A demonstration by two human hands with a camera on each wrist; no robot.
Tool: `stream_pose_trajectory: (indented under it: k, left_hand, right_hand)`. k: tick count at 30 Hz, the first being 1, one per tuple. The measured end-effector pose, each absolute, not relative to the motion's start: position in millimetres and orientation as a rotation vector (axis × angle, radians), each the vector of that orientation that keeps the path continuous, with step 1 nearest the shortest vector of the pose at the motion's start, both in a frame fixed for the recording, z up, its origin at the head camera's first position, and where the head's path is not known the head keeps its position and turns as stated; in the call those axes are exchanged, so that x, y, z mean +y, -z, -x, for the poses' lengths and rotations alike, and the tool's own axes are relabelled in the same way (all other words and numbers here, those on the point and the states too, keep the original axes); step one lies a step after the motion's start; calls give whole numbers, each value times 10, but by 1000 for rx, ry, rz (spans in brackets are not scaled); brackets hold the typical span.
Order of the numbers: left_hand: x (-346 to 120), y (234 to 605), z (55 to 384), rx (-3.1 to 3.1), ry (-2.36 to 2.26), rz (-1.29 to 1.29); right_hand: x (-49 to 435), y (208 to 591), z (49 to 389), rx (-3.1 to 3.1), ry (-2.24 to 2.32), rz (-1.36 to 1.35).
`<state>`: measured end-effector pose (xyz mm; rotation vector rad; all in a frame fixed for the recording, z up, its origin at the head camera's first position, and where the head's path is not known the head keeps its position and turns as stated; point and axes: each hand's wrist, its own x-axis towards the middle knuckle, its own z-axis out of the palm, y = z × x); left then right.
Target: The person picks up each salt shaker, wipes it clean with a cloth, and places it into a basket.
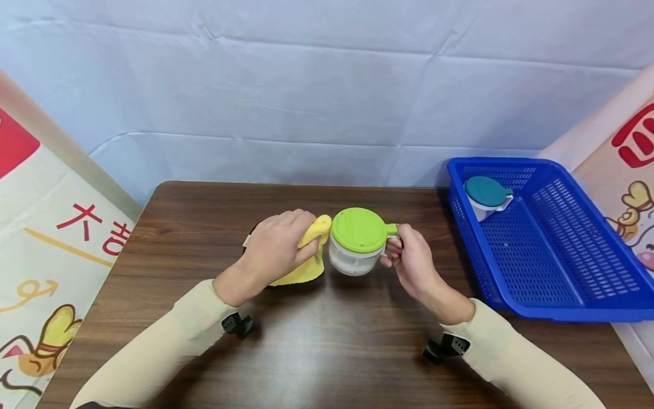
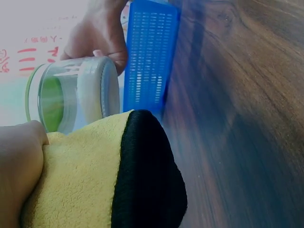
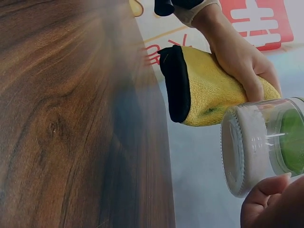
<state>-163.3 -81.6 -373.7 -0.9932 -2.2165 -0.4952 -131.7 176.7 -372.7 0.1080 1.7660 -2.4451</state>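
A clear jar (image 1: 353, 262) with a light green lid (image 1: 360, 229) is held off the table by my right hand (image 1: 415, 258), whose fingers curl round its handle. White contents show near the jar's base in the right wrist view. My left hand (image 1: 276, 244) grips a yellow cloth (image 1: 301, 271) with a black edge (image 2: 149, 175). The cloth's bunched upper end is at the jar's left side, and the rest drapes below the hand. In the right wrist view the cloth (image 3: 209, 90) meets the glass wall of the jar (image 3: 251, 147).
A blue plastic basket (image 1: 531, 250) stands at the right of the brown wooden table (image 1: 306, 352). Inside its far left corner sits another jar with a teal lid (image 1: 485, 191). A pale cloth backdrop (image 1: 286, 91) hangs behind the table, with printed panels at both sides.
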Motion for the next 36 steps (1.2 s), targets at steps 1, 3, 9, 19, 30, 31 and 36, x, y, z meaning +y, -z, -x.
stream_pose_trajectory:
  k: [1,3,9,19,30,31,36]
  left_hand:
    - [-813,3743,1632,-2215,498,997]
    - [-809,3762,1634,-2217,497,1005]
    - [-798,3792,1625,-2224,485,1023]
    - [-762,3801,1585,-2199,473,1048]
    - [-711,3768,1487,-2189,455,1062]
    - [-705,3764,1477,-2190,454,1065]
    - [-666,3729,1431,-2186,448,1087]
  right_hand:
    - [1765,3733,1319,1766,2444,-110]
    - [1762,3748,1323,1766,2444,-115]
    - [1762,3785,1331,1748,2448,-129]
    - [1783,3807,1342,1769,2439,-135]
    - [1773,3837,1348,1775,2485,-155]
    - [1771,3840,1349,1778,2489,-154]
    - [1763,3851,1354,1788,2504,-154]
